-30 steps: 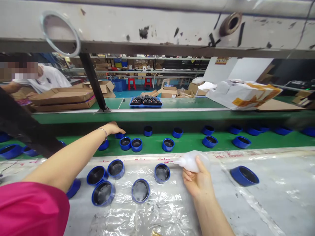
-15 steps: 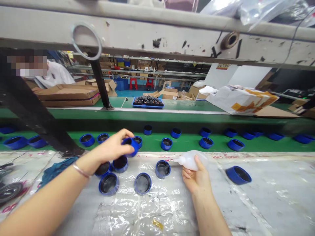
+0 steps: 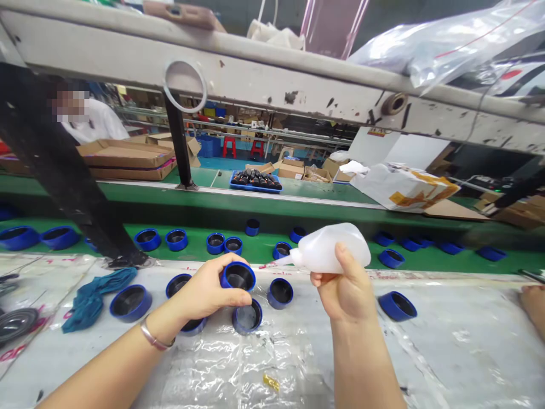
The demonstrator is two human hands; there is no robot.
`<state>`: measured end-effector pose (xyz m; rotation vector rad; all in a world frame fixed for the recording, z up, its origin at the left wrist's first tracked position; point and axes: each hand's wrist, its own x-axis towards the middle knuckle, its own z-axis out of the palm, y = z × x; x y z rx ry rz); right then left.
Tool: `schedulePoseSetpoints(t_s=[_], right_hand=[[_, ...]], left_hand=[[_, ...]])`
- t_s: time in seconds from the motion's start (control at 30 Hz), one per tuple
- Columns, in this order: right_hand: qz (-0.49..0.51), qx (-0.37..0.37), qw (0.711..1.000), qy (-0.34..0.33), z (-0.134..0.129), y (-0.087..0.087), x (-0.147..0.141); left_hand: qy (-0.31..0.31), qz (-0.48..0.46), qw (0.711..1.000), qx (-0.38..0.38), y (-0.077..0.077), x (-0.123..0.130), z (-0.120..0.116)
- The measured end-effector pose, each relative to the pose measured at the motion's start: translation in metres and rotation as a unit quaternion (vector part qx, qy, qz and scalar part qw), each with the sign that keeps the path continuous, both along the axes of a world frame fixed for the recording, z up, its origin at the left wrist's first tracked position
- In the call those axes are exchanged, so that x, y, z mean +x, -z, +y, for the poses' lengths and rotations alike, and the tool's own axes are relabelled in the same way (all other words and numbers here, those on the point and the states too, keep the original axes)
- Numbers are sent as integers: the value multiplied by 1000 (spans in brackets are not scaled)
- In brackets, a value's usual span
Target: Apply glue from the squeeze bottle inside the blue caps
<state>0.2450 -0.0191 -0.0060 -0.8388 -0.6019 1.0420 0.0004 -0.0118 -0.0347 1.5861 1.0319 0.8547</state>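
Observation:
My left hand point(image 3: 215, 289) grips a blue ring-shaped cup point(image 3: 238, 276) with a dark inside, its opening tilted toward me. In my right hand point(image 3: 347, 284) is a translucent white squeeze bottle point(image 3: 332, 247), lying sideways. Its thin nozzle, reddish at the tip, points left to just beside the held cup without touching it. Below the held cup another blue cup point(image 3: 247, 316) rests on the plastic-covered table point(image 3: 298, 363), and one more point(image 3: 280, 293) stands to its right. Part of the cups at the left is hidden behind my left hand and wrist.
Several blue cups stand on the green belt point(image 3: 332, 262) behind the table. A teal cloth point(image 3: 91, 298) and a cup point(image 3: 130, 303) lie left; another cup point(image 3: 397, 305) is right. A person's hand point(image 3: 534, 307) shows at the right edge. A black post point(image 3: 63, 170) rises at left.
My left hand has brought its cup nearer and to the right. The bottle has risen, its nozzle now close to that cup. A person's hand has appeared at the right edge.

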Motion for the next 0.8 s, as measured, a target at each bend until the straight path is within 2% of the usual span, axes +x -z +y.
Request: schedulePoseSetpoints(t_s=[0.1,0.3,0.47,0.57,0.67,0.8], right_hand=[[-33,37,999,1,1,-6,-10],[-70,65,995,30,4,-3,-14],[-116,80,990,11,0,-4,-9],[-170,95,981,0,-8,-4,-12],[-224,113,968,24,-16,-1,-21],[-249,144,955,75,-22,7,-32]], left_hand=[[-5,25,1000,10,2,-6,1],[-12,70,997,16,3,-12,1],[-40,122,990,62,3,-11,0],[-41,118,991,53,6,-11,-1],[-33,113,992,45,8,-10,-1],[-22,100,994,36,9,-9,-3]])
